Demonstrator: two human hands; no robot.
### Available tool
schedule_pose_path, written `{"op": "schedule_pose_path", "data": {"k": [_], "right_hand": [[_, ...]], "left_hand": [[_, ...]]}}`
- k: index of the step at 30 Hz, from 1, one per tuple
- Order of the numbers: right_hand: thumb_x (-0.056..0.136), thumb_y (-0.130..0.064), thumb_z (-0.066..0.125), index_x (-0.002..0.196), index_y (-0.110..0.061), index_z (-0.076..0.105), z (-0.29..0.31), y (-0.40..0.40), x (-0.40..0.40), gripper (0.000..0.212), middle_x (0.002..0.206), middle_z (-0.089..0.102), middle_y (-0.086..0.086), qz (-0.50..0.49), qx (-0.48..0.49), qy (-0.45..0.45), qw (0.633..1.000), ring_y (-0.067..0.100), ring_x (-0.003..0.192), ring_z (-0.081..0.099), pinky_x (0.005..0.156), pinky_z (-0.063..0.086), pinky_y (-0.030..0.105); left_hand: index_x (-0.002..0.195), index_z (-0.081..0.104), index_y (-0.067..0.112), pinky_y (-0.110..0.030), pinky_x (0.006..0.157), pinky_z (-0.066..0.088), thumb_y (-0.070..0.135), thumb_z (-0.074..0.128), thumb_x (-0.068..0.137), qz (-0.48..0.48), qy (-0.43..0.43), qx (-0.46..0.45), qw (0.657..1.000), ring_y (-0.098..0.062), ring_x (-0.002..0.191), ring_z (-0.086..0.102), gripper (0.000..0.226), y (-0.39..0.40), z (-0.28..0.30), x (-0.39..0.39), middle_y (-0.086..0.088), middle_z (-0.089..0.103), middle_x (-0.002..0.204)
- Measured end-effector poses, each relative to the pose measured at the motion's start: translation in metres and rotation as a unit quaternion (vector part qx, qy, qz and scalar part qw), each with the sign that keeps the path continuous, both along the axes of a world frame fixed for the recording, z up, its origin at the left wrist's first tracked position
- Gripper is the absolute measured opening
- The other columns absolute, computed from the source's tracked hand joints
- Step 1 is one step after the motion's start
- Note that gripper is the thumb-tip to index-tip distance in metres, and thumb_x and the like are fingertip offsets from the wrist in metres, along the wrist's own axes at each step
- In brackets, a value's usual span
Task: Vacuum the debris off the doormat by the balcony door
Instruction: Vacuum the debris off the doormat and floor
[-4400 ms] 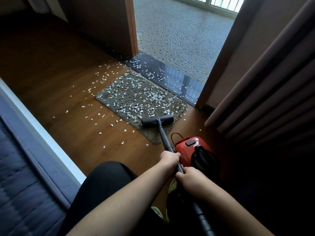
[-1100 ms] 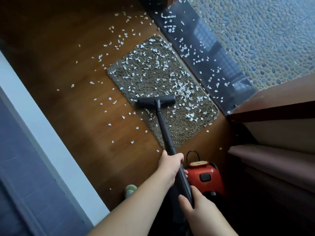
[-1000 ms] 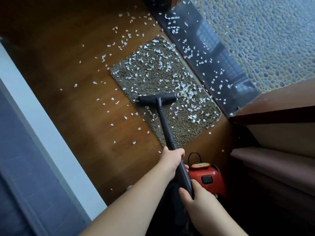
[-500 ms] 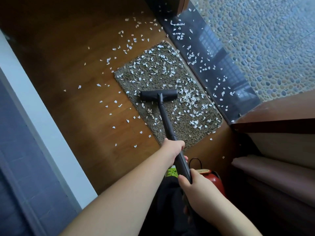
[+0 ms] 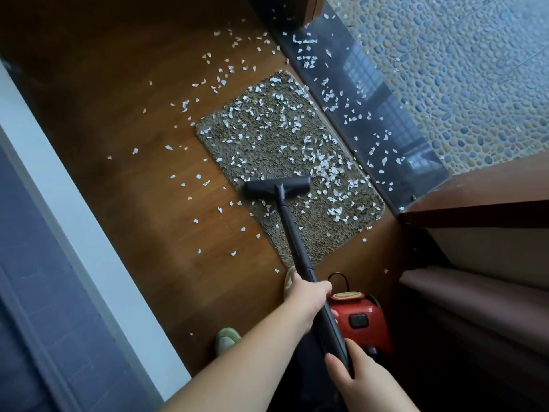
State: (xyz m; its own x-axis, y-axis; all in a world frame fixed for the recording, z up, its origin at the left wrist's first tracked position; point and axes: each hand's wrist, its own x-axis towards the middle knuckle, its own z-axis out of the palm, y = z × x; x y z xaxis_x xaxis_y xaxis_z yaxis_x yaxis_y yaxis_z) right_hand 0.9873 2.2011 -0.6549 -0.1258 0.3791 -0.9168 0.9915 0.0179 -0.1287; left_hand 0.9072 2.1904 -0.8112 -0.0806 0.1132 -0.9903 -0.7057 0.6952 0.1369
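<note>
A brown doormat lies on the wooden floor beside the dark door sill, strewn with white paper debris. The black vacuum head rests on the mat's near left part. Its black wand runs back to me. My left hand grips the wand higher up. My right hand holds the wand's thicker lower end near my body. The mat's strip behind the head looks mostly free of scraps.
The red vacuum body stands on the floor right of my hands. White scraps lie on the wooden floor and the dark sill. A pebbled balcony floor lies beyond. A bed edge runs along the left; curtains hang right.
The vacuum head has been pushed from the mat's near end farther onto the mat, then drawn back slightly. The cleared strip behind it has grown. I have risen and look more steeply down.
</note>
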Motion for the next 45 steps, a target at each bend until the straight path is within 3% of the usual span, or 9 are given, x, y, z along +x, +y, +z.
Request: {"op": "schedule_pose_path", "data": {"k": [6, 11, 15, 23, 25, 28, 31, 35, 45], "right_hand": [[0.099, -0.048, 0.039, 0.133, -0.037, 0.035, 0.010, 0.000, 0.005, 0.036, 0.112, 0.041, -0.013, 0.042, 0.039, -0.001, 0.998, -0.002, 0.123, 0.046, 0.066, 0.032, 0.000], [0.099, -0.046, 0.040, 0.130, -0.038, 0.032, 0.017, 0.001, 0.004, 0.033, 0.100, 0.035, -0.011, 0.058, 0.045, 0.011, 0.997, -0.004, 0.074, 0.037, 0.062, 0.029, -0.009], [0.099, -0.046, 0.041, 0.134, -0.038, 0.032, 0.018, 0.000, 0.005, 0.037, 0.090, 0.034, -0.020, 0.052, 0.048, 0.016, 0.997, -0.012, 0.062, 0.033, 0.065, 0.030, -0.008], [0.097, -0.047, 0.044, 0.135, -0.038, 0.038, 0.009, 0.012, 0.008, 0.039, 0.097, 0.046, -0.019, -0.021, 0.059, 0.020, 0.998, -0.010, 0.079, 0.051, 0.063, 0.035, -0.004], [0.097, -0.047, 0.044, 0.133, -0.039, 0.040, 0.005, 0.019, 0.010, 0.038, 0.103, 0.052, -0.018, -0.042, 0.052, 0.016, 0.998, -0.007, 0.092, 0.057, 0.060, 0.035, -0.003], [0.098, -0.044, 0.044, 0.120, -0.041, 0.044, 0.002, 0.035, 0.010, 0.022, 0.089, 0.057, -0.020, -0.090, 0.026, 0.024, 0.995, -0.013, 0.068, 0.052, 0.055, 0.037, 0.000], [0.099, -0.042, 0.045, 0.113, -0.040, 0.046, -0.003, 0.050, 0.011, 0.015, 0.084, 0.060, -0.017, -0.114, 0.019, 0.036, 0.993, -0.010, 0.071, 0.054, 0.055, 0.038, 0.001], [0.099, -0.041, 0.045, 0.109, -0.041, 0.045, -0.007, 0.062, 0.007, 0.011, 0.093, 0.062, -0.011, -0.126, 0.012, 0.044, 0.991, 0.004, 0.082, 0.057, 0.058, 0.037, 0.001], [0.099, -0.042, 0.043, 0.109, -0.038, 0.043, -0.015, 0.058, 0.010, 0.011, 0.077, 0.058, -0.015, -0.129, 0.017, 0.064, 0.989, -0.011, 0.061, 0.051, 0.054, 0.039, 0.002]], "left_hand": [[0.148, 0.017, 0.022, -0.032, 0.043, 0.052, 0.013, 0.055, 0.080, 0.003, -0.030, 0.007, 1.000, -0.024, 0.040, 0.063, 0.078, -0.007, 0.009, 0.012, -0.027, 0.051, 0.132], [0.149, 0.016, 0.024, -0.033, 0.043, 0.052, 0.013, 0.055, 0.079, -0.006, -0.029, 0.010, 0.999, -0.024, 0.041, 0.063, 0.081, -0.007, 0.015, 0.015, -0.025, 0.053, 0.130], [0.150, 0.015, 0.025, -0.033, 0.043, 0.052, 0.015, 0.055, 0.080, -0.013, -0.035, 0.012, 0.999, -0.022, 0.042, 0.064, 0.081, -0.006, 0.018, 0.014, -0.026, 0.051, 0.134], [0.152, 0.007, 0.027, -0.035, 0.046, 0.055, 0.012, 0.054, 0.080, -0.029, -0.026, 0.016, 0.999, -0.022, 0.040, 0.061, 0.087, 0.019, 0.022, 0.004, -0.022, 0.057, 0.124], [0.151, 0.011, 0.026, -0.040, 0.055, 0.059, 0.016, 0.056, 0.075, -0.032, -0.016, 0.012, 0.999, -0.026, 0.052, 0.067, 0.089, 0.030, 0.024, 0.002, -0.018, 0.054, 0.124], [0.146, 0.021, 0.024, -0.048, 0.074, 0.061, 0.023, 0.060, 0.064, -0.078, 0.000, 0.006, 0.997, -0.037, 0.086, 0.071, 0.091, 0.048, 0.025, 0.000, -0.006, 0.048, 0.115], [0.141, 0.025, 0.025, -0.049, 0.076, 0.061, 0.022, 0.059, 0.065, -0.098, 0.008, 0.006, 0.995, -0.038, 0.092, 0.071, 0.083, 0.065, 0.020, -0.003, -0.003, 0.045, 0.113], [0.143, 0.023, 0.022, -0.052, 0.083, 0.058, 0.029, 0.056, 0.053, -0.119, 0.026, 0.007, 0.992, -0.041, 0.100, 0.068, 0.096, 0.082, 0.005, -0.005, -0.012, 0.050, 0.125], [0.150, 0.017, 0.022, -0.038, 0.048, 0.059, 0.019, 0.059, 0.079, -0.115, 0.025, 0.004, 0.993, -0.029, 0.064, 0.071, 0.082, 0.082, 0.006, -0.011, -0.012, 0.052, 0.125]]}}
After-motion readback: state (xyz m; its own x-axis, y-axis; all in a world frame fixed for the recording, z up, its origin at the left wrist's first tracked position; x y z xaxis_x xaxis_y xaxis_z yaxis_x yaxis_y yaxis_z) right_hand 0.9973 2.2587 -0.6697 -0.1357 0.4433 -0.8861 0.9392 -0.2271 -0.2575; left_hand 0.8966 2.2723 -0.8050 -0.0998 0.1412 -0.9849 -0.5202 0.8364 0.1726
